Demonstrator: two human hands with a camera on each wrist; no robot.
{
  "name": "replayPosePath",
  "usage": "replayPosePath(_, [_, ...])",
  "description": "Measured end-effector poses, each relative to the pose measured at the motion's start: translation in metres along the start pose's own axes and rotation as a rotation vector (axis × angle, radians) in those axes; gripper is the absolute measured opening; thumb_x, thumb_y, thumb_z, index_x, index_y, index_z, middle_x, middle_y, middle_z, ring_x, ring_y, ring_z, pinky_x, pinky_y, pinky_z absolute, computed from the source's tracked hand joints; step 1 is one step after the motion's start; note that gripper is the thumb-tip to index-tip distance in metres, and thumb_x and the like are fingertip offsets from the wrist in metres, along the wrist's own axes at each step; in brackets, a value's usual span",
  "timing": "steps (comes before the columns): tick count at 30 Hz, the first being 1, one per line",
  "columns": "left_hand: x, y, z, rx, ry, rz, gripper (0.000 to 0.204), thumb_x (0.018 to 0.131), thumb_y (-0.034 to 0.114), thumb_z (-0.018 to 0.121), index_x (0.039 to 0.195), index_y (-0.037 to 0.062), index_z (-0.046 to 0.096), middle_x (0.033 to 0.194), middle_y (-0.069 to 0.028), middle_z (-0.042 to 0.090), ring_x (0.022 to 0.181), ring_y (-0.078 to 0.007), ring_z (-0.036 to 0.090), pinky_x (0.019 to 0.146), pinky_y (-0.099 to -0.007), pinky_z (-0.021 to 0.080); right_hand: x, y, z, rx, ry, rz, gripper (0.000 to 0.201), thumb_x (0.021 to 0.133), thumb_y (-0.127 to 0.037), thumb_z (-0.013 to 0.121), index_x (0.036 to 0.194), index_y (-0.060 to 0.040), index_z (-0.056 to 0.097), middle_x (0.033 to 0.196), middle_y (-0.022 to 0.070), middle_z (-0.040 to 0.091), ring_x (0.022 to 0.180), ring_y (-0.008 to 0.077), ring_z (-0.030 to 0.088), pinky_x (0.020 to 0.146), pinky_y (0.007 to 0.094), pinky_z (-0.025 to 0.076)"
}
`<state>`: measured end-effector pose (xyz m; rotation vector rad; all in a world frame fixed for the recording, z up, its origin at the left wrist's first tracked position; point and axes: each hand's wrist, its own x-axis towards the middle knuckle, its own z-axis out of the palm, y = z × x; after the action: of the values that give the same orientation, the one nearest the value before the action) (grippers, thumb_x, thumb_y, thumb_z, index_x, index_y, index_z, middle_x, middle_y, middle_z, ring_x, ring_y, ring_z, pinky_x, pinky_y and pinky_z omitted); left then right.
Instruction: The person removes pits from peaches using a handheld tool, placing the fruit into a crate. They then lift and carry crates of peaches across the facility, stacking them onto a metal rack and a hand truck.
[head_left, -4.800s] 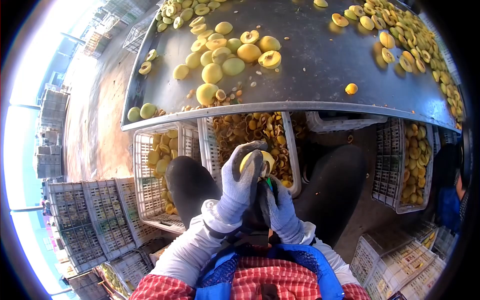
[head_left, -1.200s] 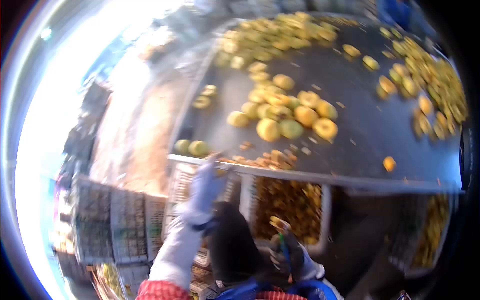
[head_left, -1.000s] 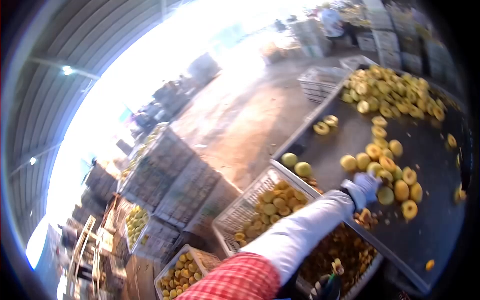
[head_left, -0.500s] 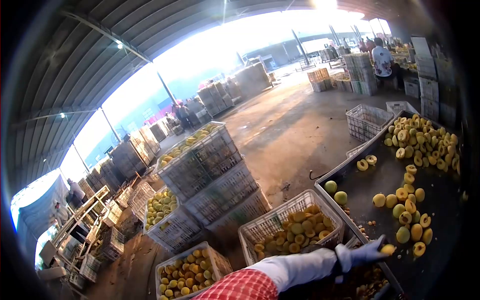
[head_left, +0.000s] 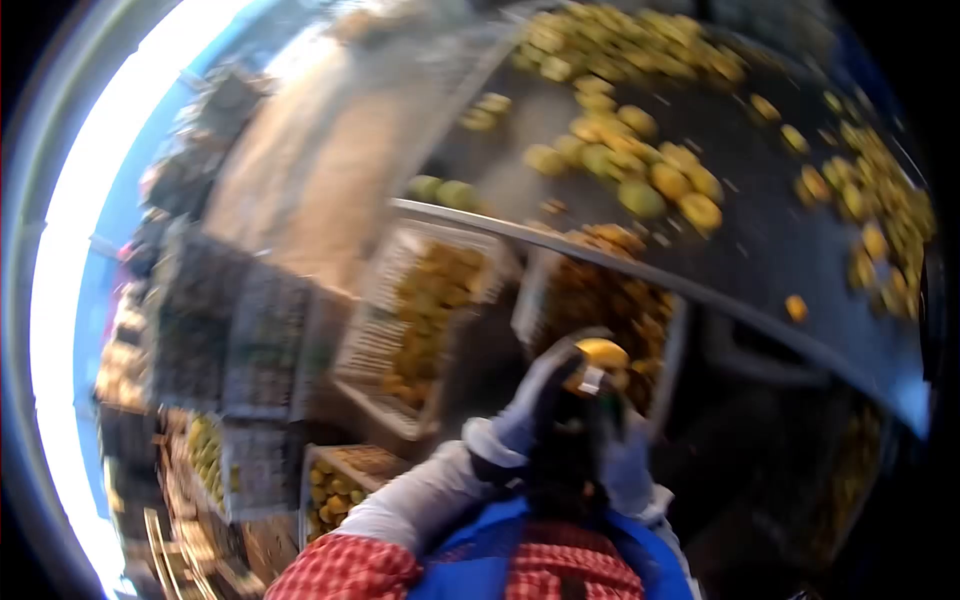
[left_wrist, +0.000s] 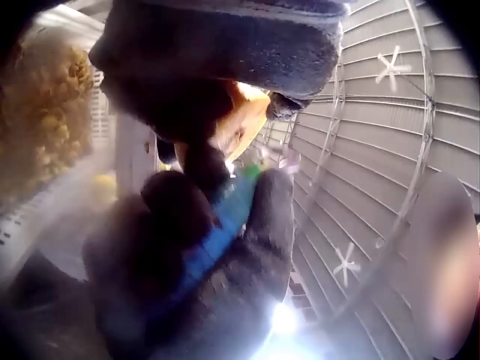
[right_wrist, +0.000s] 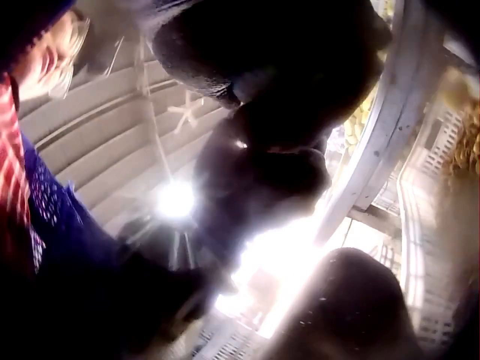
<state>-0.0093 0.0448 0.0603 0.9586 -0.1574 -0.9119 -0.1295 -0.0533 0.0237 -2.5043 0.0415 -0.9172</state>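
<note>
In the head view my gloved left hand (head_left: 540, 392) is in front of my body and holds a yellow peach (head_left: 603, 352) at its side. Close against it, my gloved right hand (head_left: 626, 450) grips a small hand tool (left_wrist: 217, 240) with a blue-green handle, plainest in the left wrist view. Bright metal shows right under the peach in the blurred head view. The left wrist view has the peach's orange flesh showing between the dark glove fingers, just above the tool's green end. In the right wrist view the gloves are dark and hide the fruit.
A metal-edged table (head_left: 745, 290) ahead bears whole and halved peaches (head_left: 640, 180). Below its edge stand a crate of peaches (head_left: 365, 330) and a crate of brownish scraps (head_left: 680, 350). Stacked crates (head_left: 265, 330) rise at the left. One fruit piece (head_left: 797, 308) lies near the table's edge.
My left arm has drawn back from the table with a peach, and that hand has met my right hand at my front. The head view has swung from the left back to the table.
</note>
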Motion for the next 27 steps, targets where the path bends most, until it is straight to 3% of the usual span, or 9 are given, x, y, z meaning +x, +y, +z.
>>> replayPosePath(1, [0.004,-0.012,-0.004,0.205,-0.007,0.075,0.042,0.098,0.028,0.043,0.128,-0.0004,0.046,0.113,-0.0128,0.058,0.103,-0.0188,0.057,0.092,-0.0300,0.044,0.006,-0.006,-0.002,0.308,-0.066,0.279,0.027,0.087,-0.011,0.059,0.111,0.0009,0.058,0.098,0.0235,0.059,0.071,0.0314,0.058,0.061,0.0354,0.047])
replayPosePath(2, [0.002,-0.013,0.005,0.225,0.025,0.082,0.043,0.098,0.030,0.044,0.127,-0.0009,0.047,0.112,-0.0127,0.058,0.103,-0.0183,0.057,0.091,-0.0295,0.045,0.012,-0.013,-0.006,0.597,-0.048,0.578,0.028,0.086,-0.014,0.061,0.109,0.0018,0.058,0.084,0.0235,0.062,0.068,0.0363,0.061,0.060,0.0387,0.048])
replayPosePath(6, [0.002,-0.024,0.021,0.283,0.163,0.148,0.046,0.096,0.036,0.049,0.122,-0.0022,0.051,0.108,-0.0115,0.060,0.097,-0.0170,0.058,0.086,-0.0273,0.047,0.010,-0.011,-0.020,0.638,-0.062,0.688,0.019,0.085,-0.015,0.062,0.093,0.0005,0.055,0.071,0.0207,0.059,0.064,0.0377,0.060,0.057,0.0402,0.046])
replayPosePath(15, [0.004,-0.045,0.036,0.319,0.290,0.196,0.037,0.093,0.028,0.056,0.114,-0.0018,0.054,0.103,-0.0101,0.061,0.093,-0.0146,0.059,0.083,-0.0272,0.049,-0.002,-0.002,-0.020,0.481,-0.047,0.590,0.019,0.086,-0.014,0.061,0.094,0.0012,0.054,0.077,0.0210,0.056,0.071,0.0357,0.060,0.059,0.0404,0.046])
replayPosePath(18, [0.003,-0.043,0.040,0.416,0.304,0.222,0.033,0.092,0.024,0.058,0.112,-0.0020,0.055,0.101,-0.0099,0.061,0.091,-0.0144,0.059,0.081,-0.0267,0.049,-0.006,-0.004,-0.021,0.699,-0.104,0.790,0.027,0.092,-0.015,0.050,0.109,0.0066,0.051,0.084,0.0189,0.061,0.074,0.0286,0.061,0.065,0.0359,0.048])
replayPosePath(24, [0.005,-0.041,0.037,0.515,0.274,0.250,0.025,0.091,0.016,0.061,0.107,-0.0015,0.056,0.096,-0.0092,0.062,0.085,-0.0133,0.060,0.076,-0.0250,0.049,-0.024,0.005,-0.009,0.267,0.010,0.225,0.026,0.092,-0.009,0.052,0.113,0.0061,0.050,0.101,0.0202,0.058,0.080,0.0279,0.061,0.068,0.0358,0.048])
replayPosePath(27, [0.008,-0.041,0.034,0.667,0.254,0.260,0.024,0.090,0.017,0.061,0.106,-0.0010,0.057,0.093,-0.0089,0.063,0.082,-0.0130,0.061,0.073,-0.0252,0.050,-0.034,0.004,-0.003,0.539,-0.045,0.464,0.025,0.092,-0.008,0.052,0.113,0.0051,0.052,0.101,0.0192,0.059,0.081,0.0289,0.061,0.073,0.0344,0.049])
